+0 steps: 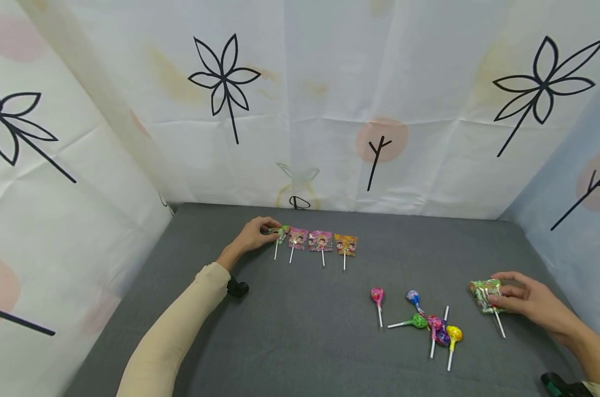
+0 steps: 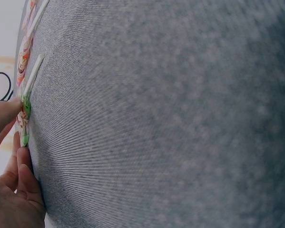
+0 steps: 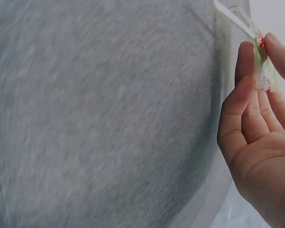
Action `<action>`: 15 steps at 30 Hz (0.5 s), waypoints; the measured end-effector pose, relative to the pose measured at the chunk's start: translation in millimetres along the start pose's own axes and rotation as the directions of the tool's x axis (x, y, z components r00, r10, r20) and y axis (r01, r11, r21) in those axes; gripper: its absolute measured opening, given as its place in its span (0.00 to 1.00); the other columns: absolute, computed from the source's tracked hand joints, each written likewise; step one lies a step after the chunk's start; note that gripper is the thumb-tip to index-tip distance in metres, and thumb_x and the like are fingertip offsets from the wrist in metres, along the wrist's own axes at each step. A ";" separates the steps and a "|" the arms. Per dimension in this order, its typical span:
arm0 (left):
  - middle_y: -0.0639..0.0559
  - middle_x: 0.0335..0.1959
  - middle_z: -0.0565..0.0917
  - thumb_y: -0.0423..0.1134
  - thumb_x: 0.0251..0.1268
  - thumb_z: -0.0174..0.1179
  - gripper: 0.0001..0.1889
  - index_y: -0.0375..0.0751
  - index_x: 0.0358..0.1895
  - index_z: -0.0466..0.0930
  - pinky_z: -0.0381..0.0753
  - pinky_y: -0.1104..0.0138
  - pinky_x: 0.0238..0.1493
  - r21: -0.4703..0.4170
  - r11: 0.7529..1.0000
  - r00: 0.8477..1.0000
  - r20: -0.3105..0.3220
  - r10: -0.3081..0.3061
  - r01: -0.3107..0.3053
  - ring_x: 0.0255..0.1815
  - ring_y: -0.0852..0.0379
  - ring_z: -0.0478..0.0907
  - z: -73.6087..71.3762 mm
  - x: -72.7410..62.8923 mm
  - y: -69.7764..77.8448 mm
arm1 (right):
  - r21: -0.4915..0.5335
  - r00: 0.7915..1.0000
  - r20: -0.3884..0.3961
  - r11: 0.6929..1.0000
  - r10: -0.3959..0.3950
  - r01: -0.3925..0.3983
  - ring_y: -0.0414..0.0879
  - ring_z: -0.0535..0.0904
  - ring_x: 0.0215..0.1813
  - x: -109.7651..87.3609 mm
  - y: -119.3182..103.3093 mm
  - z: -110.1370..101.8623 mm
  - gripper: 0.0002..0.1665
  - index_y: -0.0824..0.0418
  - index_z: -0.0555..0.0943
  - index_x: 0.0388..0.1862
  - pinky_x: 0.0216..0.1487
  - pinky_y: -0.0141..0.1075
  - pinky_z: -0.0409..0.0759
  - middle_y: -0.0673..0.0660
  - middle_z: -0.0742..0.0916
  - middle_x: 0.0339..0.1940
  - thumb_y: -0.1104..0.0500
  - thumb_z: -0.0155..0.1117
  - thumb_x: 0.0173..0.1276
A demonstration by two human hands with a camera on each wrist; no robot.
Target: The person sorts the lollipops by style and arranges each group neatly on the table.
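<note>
At the left end of a row of flat-wrapped lollipops, my left hand (image 1: pixel 254 234) pinches a green-wrapped lollipop (image 1: pixel 280 234) lying on the table. The left wrist view shows the thumb (image 2: pixel 9 111) on its wrapper, with the white stick pointing away. Beside it in the row are a pink lollipop (image 1: pixel 298 239), another pink one (image 1: pixel 320 241) and an orange one (image 1: pixel 346 245), sticks toward me. On the right, my right hand (image 1: pixel 533 303) holds another green-wrapped lollipop (image 1: pixel 483 294) between thumb and fingers, its stick angled down. In the right wrist view this lollipop (image 3: pixel 262 59) appears edge-on.
Several round lollipops lie right of centre: a pink one (image 1: pixel 377 296) apart, and a group with blue (image 1: pixel 413 298), green (image 1: pixel 418 321), purple (image 1: pixel 442 337) and yellow (image 1: pixel 454 334) ones. Grey cloth covers the table (image 1: pixel 300 342). Printed white curtains (image 1: pixel 325 99) stand behind and at both sides.
</note>
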State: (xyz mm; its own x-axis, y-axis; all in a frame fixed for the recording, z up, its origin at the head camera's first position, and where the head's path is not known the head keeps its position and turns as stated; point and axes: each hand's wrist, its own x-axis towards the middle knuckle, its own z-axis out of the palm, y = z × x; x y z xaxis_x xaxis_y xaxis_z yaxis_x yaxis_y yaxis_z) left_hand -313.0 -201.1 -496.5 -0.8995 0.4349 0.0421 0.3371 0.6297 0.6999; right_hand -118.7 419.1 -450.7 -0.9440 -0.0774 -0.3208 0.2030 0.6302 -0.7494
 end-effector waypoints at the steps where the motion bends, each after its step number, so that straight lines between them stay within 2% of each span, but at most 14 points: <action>1: 0.39 0.55 0.81 0.35 0.71 0.66 0.15 0.36 0.57 0.83 0.73 0.46 0.60 0.002 1.000 1.000 -0.002 -0.001 0.001 0.58 0.38 0.76 -0.3 -0.6 0.5 | 0.014 1.000 -0.013 1.000 -0.007 0.007 0.41 0.81 0.41 1.1 -0.9 1.4 0.37 0.73 0.61 0.71 0.38 0.39 0.81 0.63 0.86 0.48 0.54 0.65 0.77; 6: 0.39 0.55 0.81 0.35 0.72 0.66 0.15 0.37 0.58 0.83 0.73 0.46 0.60 0.005 1.000 1.000 -0.003 0.000 0.000 0.58 0.38 0.76 0.4 0.9 2.6 | 0.052 0.995 -0.077 0.996 -0.064 0.068 0.40 0.82 0.41 4.9 -5.3 7.5 0.36 0.65 0.62 0.73 0.36 0.40 0.83 0.65 0.85 0.49 0.54 0.67 0.75; 10: 0.39 0.56 0.81 0.35 0.72 0.65 0.15 0.36 0.58 0.83 0.73 0.46 0.60 0.004 1.000 1.000 0.002 0.008 -0.008 0.58 0.38 0.76 0.9 2.6 2.0 | 0.042 0.984 -0.119 0.990 -0.131 0.137 0.41 0.83 0.40 9.6 -13.3 12.2 0.33 0.65 0.66 0.70 0.35 0.39 0.83 0.62 0.85 0.47 0.55 0.68 0.74; 15: 0.39 0.55 0.81 0.35 0.71 0.66 0.15 0.37 0.58 0.83 0.73 0.46 0.60 0.001 1.000 1.000 -0.002 0.011 -0.011 0.58 0.38 0.76 0.2 2.5 -1.0 | 0.041 0.975 -0.122 0.980 -0.188 0.194 0.42 0.82 0.40 20.2 -29.5 17.6 0.30 0.66 0.69 0.69 0.36 0.38 0.83 0.59 0.86 0.45 0.57 0.67 0.75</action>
State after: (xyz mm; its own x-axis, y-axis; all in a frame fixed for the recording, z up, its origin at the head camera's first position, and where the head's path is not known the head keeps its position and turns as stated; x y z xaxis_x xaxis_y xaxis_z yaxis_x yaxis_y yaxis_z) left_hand -315.4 -200.5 -497.3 -0.8962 0.4408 0.0508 0.3473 0.6254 0.6987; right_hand -139.2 385.4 -445.3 -0.9899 -0.0995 -0.1011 0.0264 0.5709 -0.8206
